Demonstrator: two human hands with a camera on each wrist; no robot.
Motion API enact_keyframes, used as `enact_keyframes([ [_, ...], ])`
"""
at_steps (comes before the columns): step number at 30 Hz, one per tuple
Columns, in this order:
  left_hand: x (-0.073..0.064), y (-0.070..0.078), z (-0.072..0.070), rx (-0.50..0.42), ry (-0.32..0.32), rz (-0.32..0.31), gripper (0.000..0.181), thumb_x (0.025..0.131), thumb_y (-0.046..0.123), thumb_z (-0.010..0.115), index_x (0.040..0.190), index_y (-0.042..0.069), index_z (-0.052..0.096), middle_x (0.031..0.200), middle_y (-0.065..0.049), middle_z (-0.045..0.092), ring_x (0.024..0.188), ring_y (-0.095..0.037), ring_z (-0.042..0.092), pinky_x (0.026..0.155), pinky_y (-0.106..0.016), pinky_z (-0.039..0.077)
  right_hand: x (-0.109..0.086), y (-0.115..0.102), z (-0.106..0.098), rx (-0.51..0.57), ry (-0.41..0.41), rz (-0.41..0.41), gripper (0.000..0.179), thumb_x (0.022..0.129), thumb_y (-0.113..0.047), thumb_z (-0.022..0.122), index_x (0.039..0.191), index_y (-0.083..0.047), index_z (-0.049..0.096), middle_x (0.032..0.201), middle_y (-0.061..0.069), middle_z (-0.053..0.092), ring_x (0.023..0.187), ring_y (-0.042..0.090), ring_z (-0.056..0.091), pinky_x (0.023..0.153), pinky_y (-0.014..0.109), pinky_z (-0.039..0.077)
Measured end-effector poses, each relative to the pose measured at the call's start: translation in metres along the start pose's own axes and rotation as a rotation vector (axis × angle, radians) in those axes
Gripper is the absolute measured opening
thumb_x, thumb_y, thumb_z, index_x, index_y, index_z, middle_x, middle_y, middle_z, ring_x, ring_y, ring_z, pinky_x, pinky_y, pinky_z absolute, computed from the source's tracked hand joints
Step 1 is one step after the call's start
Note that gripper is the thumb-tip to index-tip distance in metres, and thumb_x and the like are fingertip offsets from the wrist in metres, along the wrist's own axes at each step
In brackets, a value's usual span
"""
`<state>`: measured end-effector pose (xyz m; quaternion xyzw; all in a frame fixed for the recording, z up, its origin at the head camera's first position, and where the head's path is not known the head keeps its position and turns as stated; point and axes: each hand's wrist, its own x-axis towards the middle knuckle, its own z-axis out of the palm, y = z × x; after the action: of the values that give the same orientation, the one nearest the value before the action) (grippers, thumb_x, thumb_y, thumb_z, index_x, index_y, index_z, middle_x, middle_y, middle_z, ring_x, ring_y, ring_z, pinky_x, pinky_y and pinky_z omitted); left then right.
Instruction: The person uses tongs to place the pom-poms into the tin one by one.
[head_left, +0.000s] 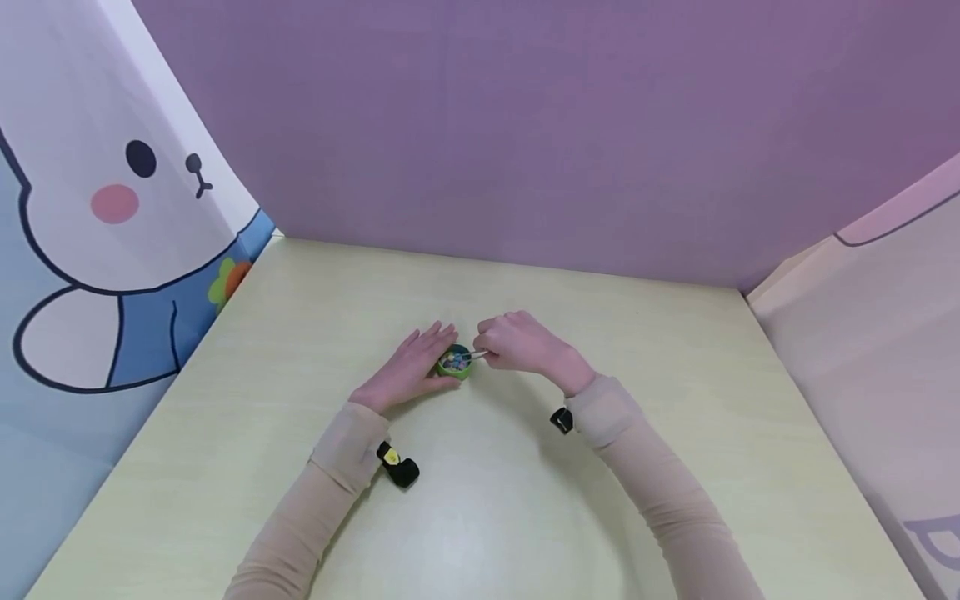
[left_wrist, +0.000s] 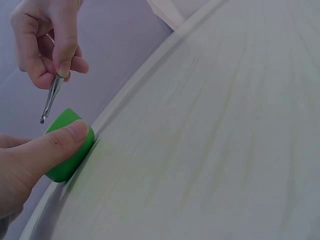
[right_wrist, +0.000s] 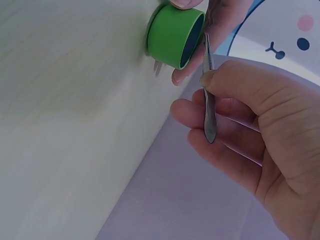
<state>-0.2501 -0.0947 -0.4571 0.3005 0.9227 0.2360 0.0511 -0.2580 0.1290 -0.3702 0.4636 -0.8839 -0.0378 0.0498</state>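
A small round green container (head_left: 455,375) stands on the table, its dark-lined mouth facing up and small multicoloured pieces (head_left: 454,361) inside. My left hand (head_left: 411,368) holds it from the left, thumb against the near side of the green wall (left_wrist: 63,167) and fingers along the far side. Metal tweezers (right_wrist: 210,112) are pinched between the thumb and fingers of my right hand (head_left: 525,343). In the head view their tips reach over the container's mouth; the left wrist view shows them just above its rim. The pieces are hidden from both wrist views.
The pale wooden table (head_left: 480,517) runs back to a purple panel (head_left: 525,133). A cartoon-printed sheet (head_left: 67,242) flanks it on the left and a pale pink panel (head_left: 870,333) on the right. Dark wrist devices hang below both beige sleeves (head_left: 660,500).
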Motion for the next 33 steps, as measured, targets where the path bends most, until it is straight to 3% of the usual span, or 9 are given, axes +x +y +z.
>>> enact_keyframes([
  [10,0.001,0.003,0.000,0.008,0.011,0.020,0.086,0.091,0.045,0.068,0.156,0.005,0.029,0.165,-0.012,0.023,0.156,-0.032,0.015,0.129,-0.053,0.009,-0.011,0.000,0.000,-0.001,0.002,0.053,0.011,0.082,-0.004,0.068,0.084,-0.014,0.074,0.071,-0.003,0.062,0.056,0.006,0.045,0.049,0.019,0.045],
  [22,0.001,-0.001,-0.002,0.018,0.001,-0.006,0.085,0.092,0.047,0.067,0.156,0.007,0.028,0.166,-0.010,0.021,0.156,-0.031,0.013,0.129,-0.051,0.008,-0.037,0.004,-0.002,-0.062,0.184,0.081,0.011,0.079,-0.006,0.073,0.072,-0.015,0.069,0.064,-0.005,0.060,0.062,0.012,0.052,0.048,0.021,0.046],
  [26,0.001,-0.003,-0.004,0.027,0.008,0.002,0.086,0.091,0.046,0.068,0.155,0.005,0.029,0.165,-0.012,0.023,0.155,-0.033,0.014,0.129,-0.054,0.009,-0.048,0.006,-0.002,-0.064,0.210,0.122,0.015,0.077,-0.004,0.073,0.069,-0.014,0.065,0.062,-0.003,0.058,0.057,0.010,0.048,0.046,0.021,0.044],
  [33,0.000,-0.010,-0.006,0.042,0.015,-0.002,0.086,0.091,0.046,0.068,0.155,0.004,0.029,0.165,-0.013,0.023,0.155,-0.033,0.015,0.128,-0.055,0.010,-0.061,0.012,0.002,0.003,0.188,0.229,0.013,0.079,-0.002,0.071,0.072,-0.012,0.066,0.065,-0.001,0.059,0.055,0.008,0.045,0.047,0.023,0.045],
])
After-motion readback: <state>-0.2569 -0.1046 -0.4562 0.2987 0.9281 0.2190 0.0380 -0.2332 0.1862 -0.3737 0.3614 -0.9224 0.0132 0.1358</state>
